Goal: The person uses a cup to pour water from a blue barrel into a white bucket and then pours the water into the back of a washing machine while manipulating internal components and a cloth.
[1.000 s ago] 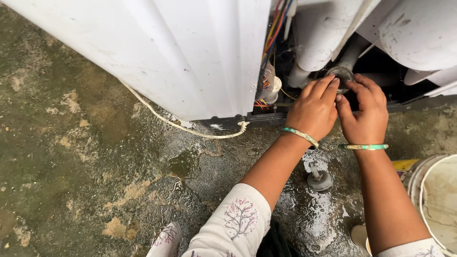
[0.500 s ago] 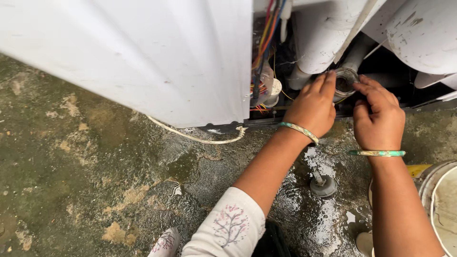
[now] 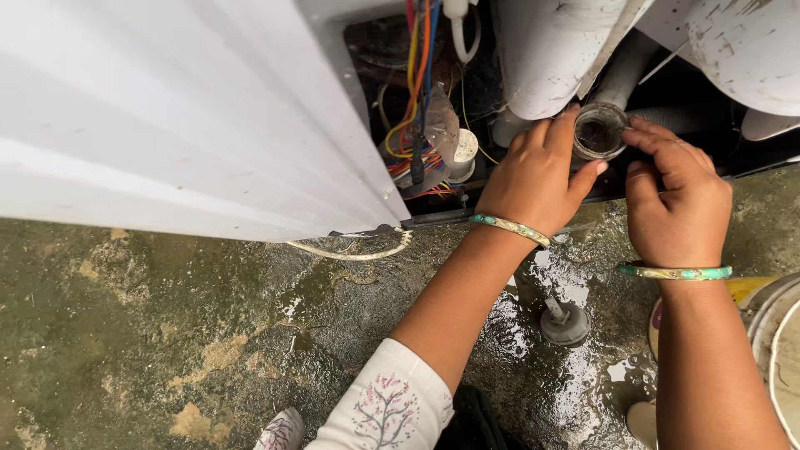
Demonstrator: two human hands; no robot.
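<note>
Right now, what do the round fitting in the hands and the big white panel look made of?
Round fitting: likely clear or grey plastic, grimy, translucent rim; the fingers of both hands touch it. White panel: smooth painted sheet metal or plastic, glossy with pressed ribs; cannot tell which.

The white panel [image 3: 167, 108] hides most of the machine's inside and runs off the top and left edges. The coloured wires [image 3: 417, 75] vanish upward out of frame. The left hand [image 3: 537, 179] covers part of the round fitting [image 3: 598, 133], whose dark inside is perhaps wet, too dim to tell. The bucket [image 3: 779, 333] is cut by the right edge.
</note>
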